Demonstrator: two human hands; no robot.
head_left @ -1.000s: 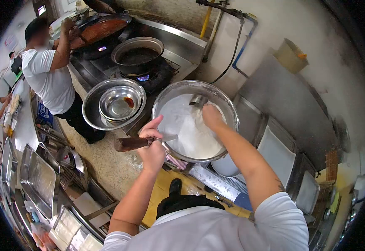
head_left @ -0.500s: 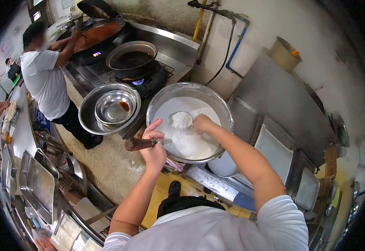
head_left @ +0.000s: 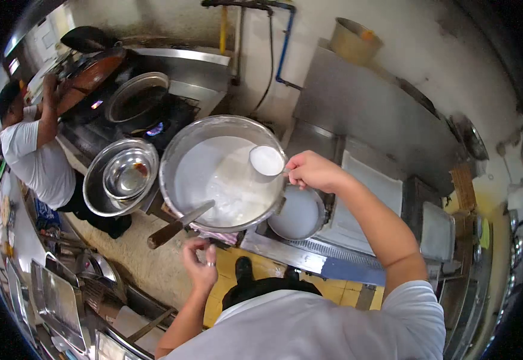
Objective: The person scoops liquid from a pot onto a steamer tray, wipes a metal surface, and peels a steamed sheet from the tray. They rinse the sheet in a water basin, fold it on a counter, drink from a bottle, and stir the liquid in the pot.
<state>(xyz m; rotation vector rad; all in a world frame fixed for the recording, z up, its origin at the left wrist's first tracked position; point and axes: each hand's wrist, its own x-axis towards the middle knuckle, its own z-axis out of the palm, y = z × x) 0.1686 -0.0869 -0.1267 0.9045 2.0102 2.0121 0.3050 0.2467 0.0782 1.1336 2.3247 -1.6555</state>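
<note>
My right hand (head_left: 316, 171) grips the short handle of a round metal ladle (head_left: 267, 161) filled with white liquid. It holds the ladle over the right side of a large metal pot (head_left: 171, 207). Inside the pot is a wide pool of white liquid (head_left: 204, 168). A tool with a wooden handle (head_left: 165, 234) leans over the pot's near rim, its metal end in the liquid. Just below that handle, apart from it, my left hand (head_left: 200, 264) is empty with loosely curled fingers. A smaller pan (head_left: 297, 214) of white liquid sits beside the large pot, below my right hand.
Nested metal bowls (head_left: 121, 177) stand left of the large pot. Behind them, a dark pan (head_left: 137, 99) sits over a lit burner (head_left: 155, 128). A co-worker (head_left: 36, 156) stands at a wok (head_left: 90, 78) of reddish food. White-surfaced trays (head_left: 366, 198) lie on the right.
My right hand has lifted the ladle from the liquid and moved it right to the pot's rim. My left hand has let go of the wooden-handled tool and dropped lower. The view has shifted right.
</note>
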